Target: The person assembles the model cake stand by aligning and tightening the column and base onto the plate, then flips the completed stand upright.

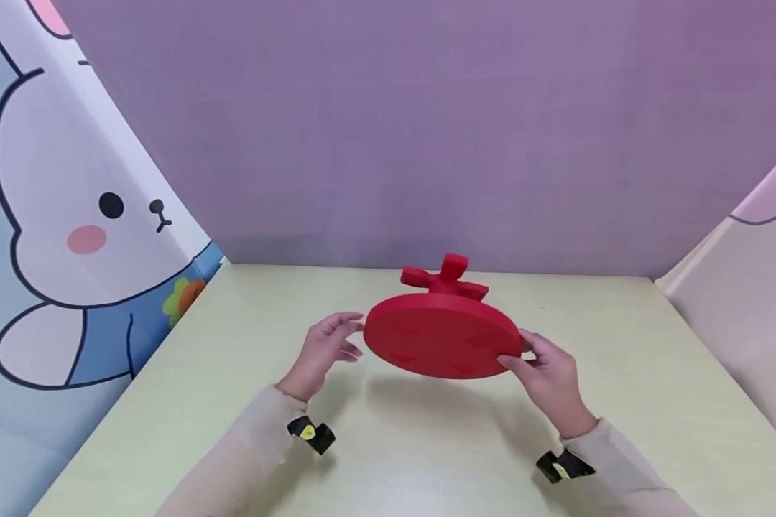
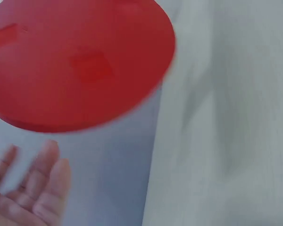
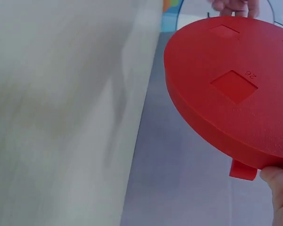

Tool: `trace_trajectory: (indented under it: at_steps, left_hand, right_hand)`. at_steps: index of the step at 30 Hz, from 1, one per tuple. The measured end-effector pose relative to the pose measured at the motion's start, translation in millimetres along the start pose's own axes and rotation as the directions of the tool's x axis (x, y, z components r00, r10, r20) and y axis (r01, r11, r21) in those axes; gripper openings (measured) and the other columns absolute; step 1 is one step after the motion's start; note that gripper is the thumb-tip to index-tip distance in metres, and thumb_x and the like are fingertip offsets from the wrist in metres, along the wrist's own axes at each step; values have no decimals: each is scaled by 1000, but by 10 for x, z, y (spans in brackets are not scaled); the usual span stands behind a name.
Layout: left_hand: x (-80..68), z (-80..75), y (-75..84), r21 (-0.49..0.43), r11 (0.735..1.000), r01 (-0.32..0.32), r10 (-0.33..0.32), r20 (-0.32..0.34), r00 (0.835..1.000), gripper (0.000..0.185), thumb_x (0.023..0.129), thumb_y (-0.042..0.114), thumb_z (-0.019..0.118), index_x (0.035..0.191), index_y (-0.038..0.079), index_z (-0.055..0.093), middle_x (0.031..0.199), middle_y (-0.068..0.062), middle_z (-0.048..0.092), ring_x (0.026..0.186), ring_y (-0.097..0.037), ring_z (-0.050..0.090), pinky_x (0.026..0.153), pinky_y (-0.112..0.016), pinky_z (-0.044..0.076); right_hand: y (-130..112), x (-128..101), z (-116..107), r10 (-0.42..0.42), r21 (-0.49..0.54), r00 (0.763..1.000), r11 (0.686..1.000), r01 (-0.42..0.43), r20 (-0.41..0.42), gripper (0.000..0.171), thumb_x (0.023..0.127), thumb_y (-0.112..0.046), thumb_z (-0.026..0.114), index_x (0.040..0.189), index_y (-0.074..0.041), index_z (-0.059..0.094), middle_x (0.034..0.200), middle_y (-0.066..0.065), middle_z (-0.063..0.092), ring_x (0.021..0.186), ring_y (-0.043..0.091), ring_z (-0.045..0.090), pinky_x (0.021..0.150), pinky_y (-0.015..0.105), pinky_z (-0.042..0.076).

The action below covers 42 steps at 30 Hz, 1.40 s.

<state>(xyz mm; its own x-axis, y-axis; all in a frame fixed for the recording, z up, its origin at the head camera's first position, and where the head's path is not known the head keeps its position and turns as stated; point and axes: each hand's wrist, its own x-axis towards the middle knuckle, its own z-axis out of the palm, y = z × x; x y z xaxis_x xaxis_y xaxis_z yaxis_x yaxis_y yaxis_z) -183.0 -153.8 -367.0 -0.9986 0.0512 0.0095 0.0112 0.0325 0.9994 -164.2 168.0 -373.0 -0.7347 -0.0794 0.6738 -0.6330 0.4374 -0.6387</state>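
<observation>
Nearest the person, two sleeved forearms reach in over the near edge of the pale yellow-green counter (image 1: pixel 621 373). The right hand (image 1: pixel 550 377) pinches the right rim of a flat round red plastic disc (image 1: pixel 442 334) with curled fingers and thumb, holding it tilted above the middle of the counter, clear of the surface. The left hand (image 1: pixel 326 345) hangs just off the disc's left rim, fingers relaxed and spread, gripping nothing. The disc's upturned face shows shallow square recesses. Beyond it, near the far edge, sits a red cross-shaped plastic piece (image 1: pixel 445 278); whether it joins the disc I cannot tell. The step looks like turning or inspecting the disc in mid-air. Steadying it next would call for the left hand to close on the free rim.
</observation>
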Motion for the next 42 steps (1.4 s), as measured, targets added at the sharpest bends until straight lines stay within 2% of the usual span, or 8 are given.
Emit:
trace_trajectory:
  at_steps: [3, 6, 9, 11, 15, 22, 30, 42]
  left_hand:
    - [-3, -12, -56, 52, 985, -164, 163, 25, 986, 40, 101, 14, 49, 137, -2, 48, 122, -24, 59, 80, -9, 66, 80, -29, 55]
    - [-35, -19, -122, 9, 944, -331, 327, 130, 936, 55, 99, 16, 54, 144, -7, 33, 119, -23, 59, 90, -5, 63, 84, -26, 53]
    - [-64, -3, -165, -79, 913, -401, 409, 211, 888, 75, 94, 18, 63, 148, -8, 17, 113, -7, 62, 93, -5, 62, 83, -22, 53]
    - [-83, 19, -165, -107, 911, -398, 412, 235, 880, 85, 91, 18, 67, 150, -5, 10, 113, 0, 62, 92, -7, 62, 82, -23, 53]
    - [-98, 72, -170, -61, 925, -376, 379, 256, 889, 96, 87, 10, 70, 153, 2, 0, 122, -17, 59, 92, -9, 64, 84, -29, 54]
    - [-114, 126, -199, -9, 952, -306, 299, 230, 926, 98, 85, -3, 69, 154, 6, 0, 125, -29, 50, 89, -13, 65, 78, -31, 56]
    - [-132, 65, -122, -22, 955, -296, 292, 248, 924, 96, 84, -5, 69, 154, 8, 5, 124, -29, 51, 86, -17, 67, 77, -32, 57]
    - [-103, -11, 26, -136, 990, -44, 86, 326, 942, 101, 85, -1, 68, 155, 27, 0, 130, -23, 53, 92, -26, 69, 70, -44, 58]
  right_hand:
    - [-30, -10, -23, 203, 63, 979, 977, -205, 35, 40, 77, 9, 73, 117, 9, 63, 90, -13, 65, 73, 2, 60, 58, 18, 53]
    - [-28, -18, -42, 340, 191, 936, 917, -351, 89, 37, 84, 4, 69, 118, 13, 59, 87, -11, 66, 74, 6, 61, 61, 21, 55]
    - [-13, -21, -55, 394, 352, 908, 838, -418, 142, 29, 87, 5, 65, 116, 3, 63, 86, -2, 66, 74, 9, 64, 65, 23, 57]
    - [1, -20, -55, 392, 431, 905, 796, -425, 167, 29, 88, 6, 63, 111, -9, 66, 87, 1, 66, 74, 11, 65, 65, 23, 57]
    - [16, -14, -45, 403, 498, 893, 742, -448, 202, 36, 90, 6, 60, 104, -26, 68, 90, -1, 66, 76, 11, 66, 66, 24, 57]
    - [-28, -5, -36, 482, 359, 832, 752, -553, 274, 43, 92, -3, 62, 130, 13, 49, 92, -7, 66, 78, 10, 67, 68, 25, 57]
    - [-45, 50, -54, 339, 313, 874, 837, -449, 347, 79, 89, 3, 63, 153, -5, 17, 107, -5, 58, 86, 10, 66, 66, 30, 58]
    - [-109, 120, -49, 340, 404, 843, 761, -507, 418, 86, 88, 9, 61, 153, -4, 8, 116, 12, 49, 92, 13, 67, 67, 36, 58]
